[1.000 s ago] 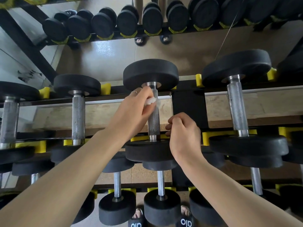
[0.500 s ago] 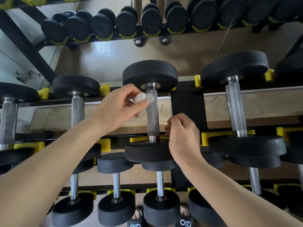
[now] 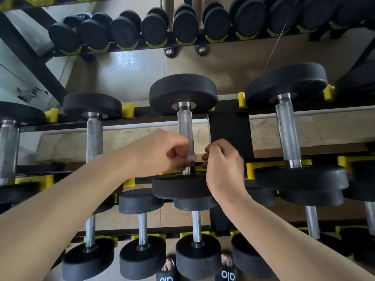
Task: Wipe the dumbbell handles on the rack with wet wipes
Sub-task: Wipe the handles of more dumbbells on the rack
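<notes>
1. The middle dumbbell (image 3: 183,136) sat on the top tier of the rack (image 3: 230,126), one black head at the far rail and one at the near rail, with its knurled handle (image 3: 185,126) running between them.
2. The left hand (image 3: 162,153) was low on that handle, just above the near head, fingers curled in and pinching a small wadded wet wipe (image 3: 191,158) against the metal. Only a scrap of white showed past the knuckles, and it was a bit motion-blurred.
3. The right hand (image 3: 224,165) was just beside the handle on the other side, fingers curled together in a loose fist. Honestly couldn't tell whether it was holding anything or actually touching the bar.
4. Neighbouring dumbbells sat either side on the same tier in yellow cradles (image 3: 250,170), smaller ones on the lower tier, with another row of them reflected in the mirror (image 3: 129,65) behind.
5. Down at the bottom edge, black slides (image 3: 227,275) poked out under the rack.
</notes>
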A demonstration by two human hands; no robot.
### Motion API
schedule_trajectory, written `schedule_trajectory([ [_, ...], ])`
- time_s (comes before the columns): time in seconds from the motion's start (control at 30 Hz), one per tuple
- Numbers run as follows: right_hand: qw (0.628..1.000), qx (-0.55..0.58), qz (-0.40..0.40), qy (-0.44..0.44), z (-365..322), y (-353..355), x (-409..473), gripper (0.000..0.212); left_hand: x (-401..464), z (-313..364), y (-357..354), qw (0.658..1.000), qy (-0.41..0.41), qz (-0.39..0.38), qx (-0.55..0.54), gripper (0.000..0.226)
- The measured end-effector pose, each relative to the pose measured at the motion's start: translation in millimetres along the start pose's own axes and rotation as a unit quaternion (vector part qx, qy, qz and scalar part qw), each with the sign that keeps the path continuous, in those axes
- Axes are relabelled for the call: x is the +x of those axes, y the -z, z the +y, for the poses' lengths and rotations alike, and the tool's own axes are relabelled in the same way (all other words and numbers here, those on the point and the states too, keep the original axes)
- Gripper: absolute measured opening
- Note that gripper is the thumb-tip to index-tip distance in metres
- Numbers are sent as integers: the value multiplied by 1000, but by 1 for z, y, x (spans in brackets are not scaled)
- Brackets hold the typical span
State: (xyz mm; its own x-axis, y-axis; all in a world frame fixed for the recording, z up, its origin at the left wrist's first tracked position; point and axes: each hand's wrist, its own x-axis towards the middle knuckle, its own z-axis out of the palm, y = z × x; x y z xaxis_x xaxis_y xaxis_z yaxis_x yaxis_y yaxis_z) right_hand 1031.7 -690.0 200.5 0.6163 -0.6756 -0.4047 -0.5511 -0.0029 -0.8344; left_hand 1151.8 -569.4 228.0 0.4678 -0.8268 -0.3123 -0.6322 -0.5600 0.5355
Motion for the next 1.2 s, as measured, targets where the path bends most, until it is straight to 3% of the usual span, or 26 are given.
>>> schedule_trajectory([
  [0.1, 1000, -2, -2, 1, 1, 1, 0, 28, 5, -1, 0, 972, 40, 212, -91, 19],
  [0.13, 1000, -2, -3, 2, 1, 1, 1, 28, 6, 2, -3, 967, 44, 237, -86, 19],
  [0.17, 1000, -3, -3, 2, 1, 0, 1, 28, 6, 5, -7, 974, 34, 215, -67, 21],
  [0.27, 1000, -6, -2, 3, 1, -1, 1, 29, 5, 16, -14, 1000, 1, 19, 25, 32],
  [0.33, 1000, -6, 0, 4, 2, 0, 1, 29, 7, 19, -9, 997, -3, -29, 66, 32],
  [0.37, 1000, -2, -1, 5, 2, -1, 1, 29, 9, 19, -6, 997, -10, -2, 72, 31],
  [0.47, 1000, 5, -8, 5, 2, -1, 1, 29, 14, 17, -4, 981, -2, 184, 68, 23],
  [0.53, 1000, 7, -8, 10, 3, -3, 2, 29, 14, 19, -6, 971, 26, 233, 48, 23],
  [0.57, 1000, 6, -8, 10, 3, -3, 2, 29, 14, 21, -7, 979, 27, 196, 44, 27],
  [0.67, 1000, 10, -6, 12, 5, -3, 3, 30, 14, 32, -13, 993, 21, -16, 114, 37],
  [0.7, 1000, 11, -7, 14, 5, -3, 3, 29, 15, 34, -11, 991, 24, -29, 128, 35],
  [0.87, 999, 25, 3, 29, 6, -3, 3, 26, 20, 31, -5, 969, 11, 211, 129, 21],
  [0.9, 999, 29, 8, 34, 6, -3, 3, 25, 20, 33, -8, 973, 9, 194, 128, 21],
  [1.0, 998, 37, 16, 45, 7, -3, 3, 23, 23, 42, -21, 983, 26, 7, 180, 14],
  [1.03, 998, 44, 15, 49, 7, -3, 3, 22, 23, 44, -19, 985, 36, -14, 169, 16],
  [1.1, 995, 88, 5, 52, 4, 3, 1, 20, 25, 48, -9, 994, 40, 25, 98, 22],
  [1.2, 982, 180, -3, 55, -12, 25, 5, 20, 32, 63, 1, 986, -8, 161, -38, 15],
])
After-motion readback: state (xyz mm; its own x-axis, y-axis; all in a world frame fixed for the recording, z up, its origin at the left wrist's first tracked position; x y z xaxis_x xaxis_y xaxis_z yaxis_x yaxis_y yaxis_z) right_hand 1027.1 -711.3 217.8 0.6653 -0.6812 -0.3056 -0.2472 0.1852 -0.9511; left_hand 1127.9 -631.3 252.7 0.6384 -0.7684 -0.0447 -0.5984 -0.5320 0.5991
